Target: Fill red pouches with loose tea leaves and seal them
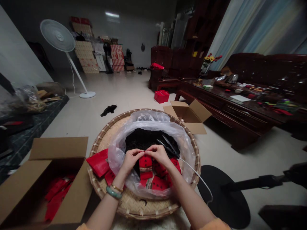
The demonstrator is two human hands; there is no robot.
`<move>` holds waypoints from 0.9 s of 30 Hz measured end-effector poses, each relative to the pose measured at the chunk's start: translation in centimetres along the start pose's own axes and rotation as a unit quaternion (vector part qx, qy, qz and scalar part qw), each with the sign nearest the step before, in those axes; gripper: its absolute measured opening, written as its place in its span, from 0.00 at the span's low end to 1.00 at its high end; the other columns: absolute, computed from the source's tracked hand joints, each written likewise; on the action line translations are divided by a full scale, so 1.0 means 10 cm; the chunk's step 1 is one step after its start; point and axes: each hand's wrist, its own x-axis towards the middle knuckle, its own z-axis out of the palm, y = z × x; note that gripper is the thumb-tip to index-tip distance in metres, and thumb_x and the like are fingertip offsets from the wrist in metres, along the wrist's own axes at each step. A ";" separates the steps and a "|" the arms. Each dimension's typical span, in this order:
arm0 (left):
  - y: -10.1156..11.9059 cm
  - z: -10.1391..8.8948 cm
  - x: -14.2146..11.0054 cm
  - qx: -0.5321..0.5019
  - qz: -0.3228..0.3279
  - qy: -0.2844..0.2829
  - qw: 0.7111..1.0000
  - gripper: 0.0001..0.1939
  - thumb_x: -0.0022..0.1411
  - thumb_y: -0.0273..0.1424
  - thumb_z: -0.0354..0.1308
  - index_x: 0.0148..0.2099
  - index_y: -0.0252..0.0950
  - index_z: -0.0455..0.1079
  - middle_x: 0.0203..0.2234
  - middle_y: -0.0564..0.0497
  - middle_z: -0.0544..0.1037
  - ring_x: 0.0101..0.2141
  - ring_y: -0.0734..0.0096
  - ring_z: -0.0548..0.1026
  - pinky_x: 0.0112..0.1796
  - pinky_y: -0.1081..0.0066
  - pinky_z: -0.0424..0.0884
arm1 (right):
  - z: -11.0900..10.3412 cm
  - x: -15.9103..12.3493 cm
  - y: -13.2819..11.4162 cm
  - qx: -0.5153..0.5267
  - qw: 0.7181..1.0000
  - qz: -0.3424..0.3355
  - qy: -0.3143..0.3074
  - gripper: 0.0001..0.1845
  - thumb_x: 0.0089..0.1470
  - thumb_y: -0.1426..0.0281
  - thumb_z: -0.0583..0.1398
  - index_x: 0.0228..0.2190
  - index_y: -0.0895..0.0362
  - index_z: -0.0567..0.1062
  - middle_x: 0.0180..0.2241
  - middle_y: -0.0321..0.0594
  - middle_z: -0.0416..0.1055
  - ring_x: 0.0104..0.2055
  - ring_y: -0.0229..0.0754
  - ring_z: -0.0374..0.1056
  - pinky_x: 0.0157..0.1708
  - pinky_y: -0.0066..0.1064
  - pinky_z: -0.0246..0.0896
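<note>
Both hands meet over a large clear plastic bag [114,150] set in a round woven bamboo tray [137,207]. My left hand [132,157] and my right hand [158,153] pinch the top edge of a red packet [145,167] with dark markings, held upright between them. Several similar red packets [160,182] lie below, in the near part of the bag. Behind the hands is a mass of black material [141,137], its kind unclear. A black two-armed tool like a hair straightener [169,147], with a white cord, rests right of it. Another red packet [98,162] lies left on the tray.
An open cardboard box [69,191] with red packets stands left; another open box [202,111] sits beyond the tray. A black round stand base [224,195] is on the right. Farther off are a white fan [78,72], a red box [161,96] and a dark wooden table [223,108].
</note>
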 end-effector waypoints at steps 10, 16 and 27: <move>-0.04 0.03 -0.02 -0.123 -0.084 -0.050 0.988 0.15 0.40 0.33 0.68 0.31 0.30 0.74 0.24 0.50 0.78 0.25 0.72 0.74 0.29 0.74 0.69 | 0.03 0.01 -0.01 0.011 1.000 -0.004 0.024 0.10 0.37 0.64 0.64 0.20 0.60 0.75 0.17 0.34 0.69 0.18 0.33 0.61 0.18 0.25 0.56; 0.04 0.14 -0.13 -0.140 -0.144 -0.111 0.973 0.23 0.39 0.31 0.69 0.39 0.30 0.69 0.28 0.47 0.79 0.26 0.66 0.77 0.27 0.70 0.72 | 0.04 0.05 0.03 0.030 0.999 0.008 0.034 0.13 0.39 0.61 0.63 0.22 0.60 0.73 0.17 0.34 0.67 0.16 0.33 0.60 0.17 0.26 0.56; 0.02 0.13 -0.12 -0.174 -0.157 -0.075 0.969 0.20 0.38 0.31 0.70 0.35 0.30 0.69 0.26 0.47 0.78 0.25 0.65 0.78 0.26 0.69 0.74 | -0.66 0.11 0.19 -0.566 0.807 0.033 0.166 0.31 0.48 0.64 0.61 0.52 0.58 0.63 0.47 0.53 0.64 0.49 0.55 0.59 0.43 0.41 0.55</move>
